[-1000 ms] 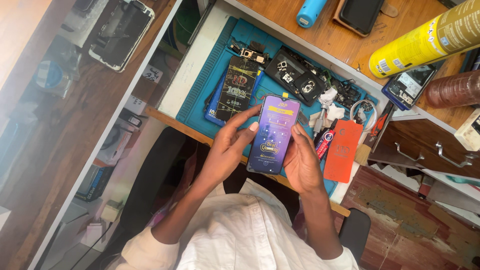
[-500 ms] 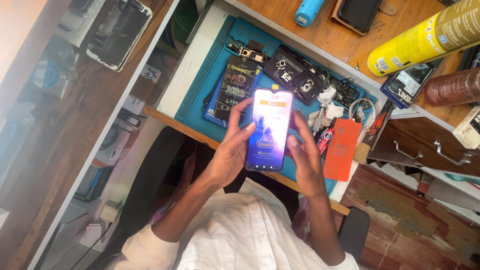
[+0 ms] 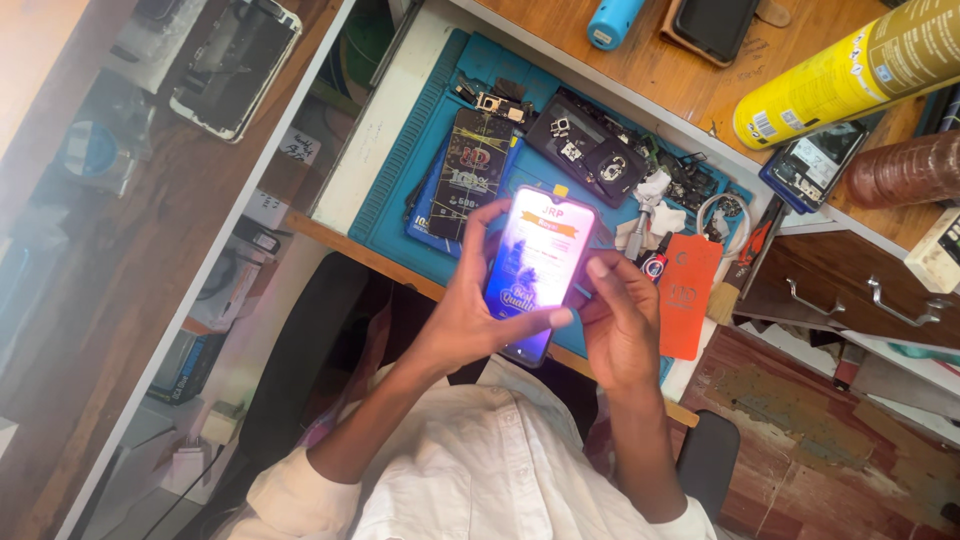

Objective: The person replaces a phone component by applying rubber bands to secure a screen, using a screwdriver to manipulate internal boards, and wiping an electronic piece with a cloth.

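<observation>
Both my hands hold a phone-shaped panel with a glossy purple and orange printed face (image 3: 540, 262) above the front edge of a teal work mat (image 3: 400, 190). My left hand (image 3: 468, 318) grips its left side and lower end, thumb lying across the lower face. My right hand (image 3: 622, 322) holds the right edge, with one fingertip resting on the face. Glare washes out the panel's upper part. On the mat just beyond the panel lie a dark printed packet (image 3: 470, 170) and a black opened phone body (image 3: 592, 150).
An orange card (image 3: 690, 300) lies right of my hands, with small parts and a cable coil behind it. On the wooden shelf beyond are a yellow spray can (image 3: 850, 70), a blue cylinder (image 3: 612, 20), a cased phone (image 3: 715, 25) and a small phone (image 3: 815, 165). Drawers (image 3: 850, 300) stand at right.
The panel has tilted in my hands and its face now catches bright glare. My left thumb has come across its lower face, and my right fingers have shifted onto the right edge.
</observation>
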